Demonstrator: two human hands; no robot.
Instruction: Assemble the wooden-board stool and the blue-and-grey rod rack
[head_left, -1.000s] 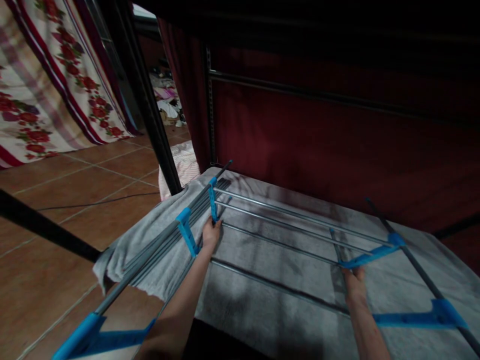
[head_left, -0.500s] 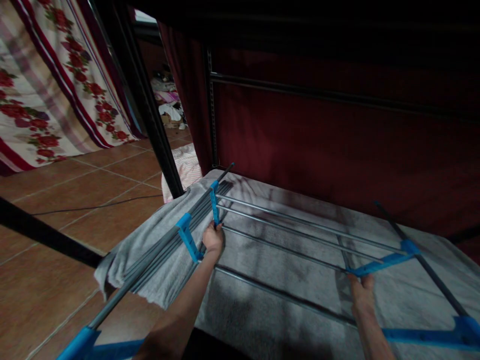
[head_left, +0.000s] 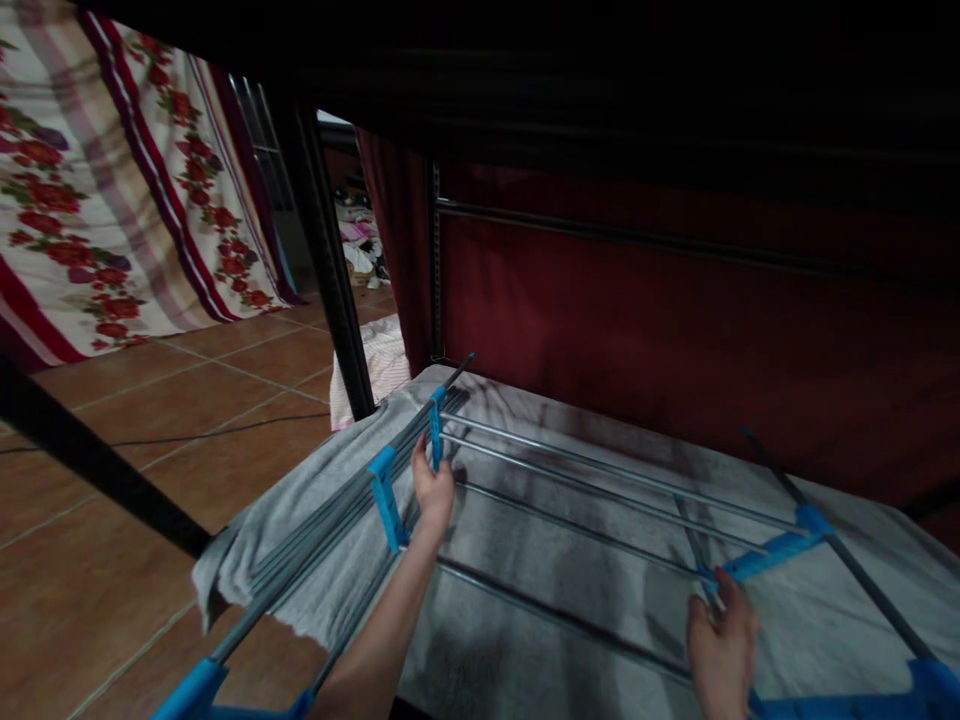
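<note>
A rack of grey metal rods joined by blue plastic brackets lies on a grey cloth. My left hand is closed around the lower end of the upright blue bracket at the left. Another blue bracket stands just left of that wrist. At the right, my right hand has its thumb and fingers around the inner end of the slanted blue bracket, where a rod meets it. Several loose-looking grey rods lie side by side on the cloth's left part.
A black metal post rises behind the cloth's left edge, and a dark slanted bar crosses the lower left. Dark red fabric hangs behind. A cable crosses the tiled floor.
The camera view has shifted, so the scene sits lower. My left hand's fingers have moved up around the bracket. My right hand has shifted its hold at the bracket's inner end.
</note>
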